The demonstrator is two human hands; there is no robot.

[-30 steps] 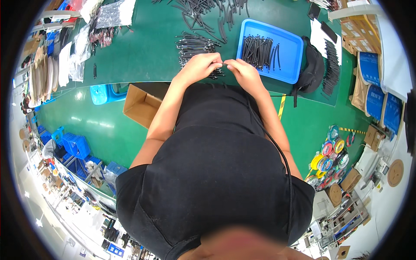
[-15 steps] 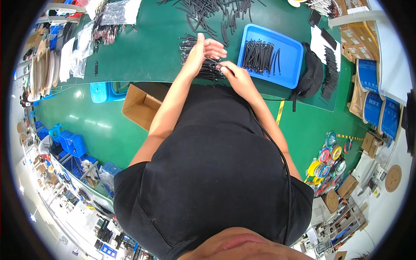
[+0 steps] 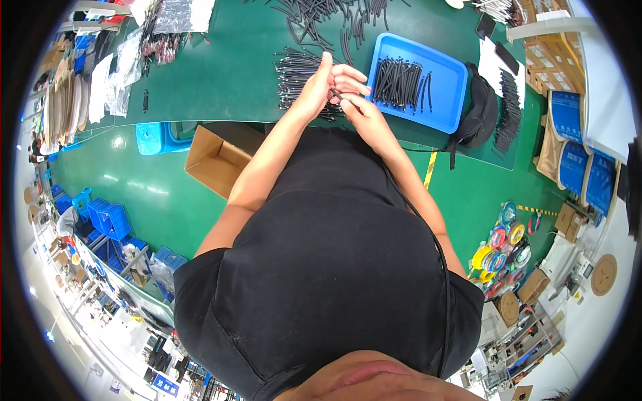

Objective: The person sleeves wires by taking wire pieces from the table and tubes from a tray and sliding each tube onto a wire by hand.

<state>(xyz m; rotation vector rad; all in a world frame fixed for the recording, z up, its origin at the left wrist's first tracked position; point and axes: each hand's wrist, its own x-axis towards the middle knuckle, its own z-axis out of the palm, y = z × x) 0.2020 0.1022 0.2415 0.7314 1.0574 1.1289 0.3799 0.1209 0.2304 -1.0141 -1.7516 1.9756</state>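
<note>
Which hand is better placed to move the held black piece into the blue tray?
Right, probably: the right hand seems to pinch the black piece; the blue tray lies ahead and to its right; the left hand looks open.

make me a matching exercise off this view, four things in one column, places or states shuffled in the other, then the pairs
Things
1. blue tray
2. black bag
3. open cardboard box
4. right hand

Places or states
A. pinching one thin black tube
B. near the table's near edge, left of the forearms
C. many black tubes lying inside
D. just right of the tray

Pairs: 1-C, 2-D, 3-B, 4-A
</note>
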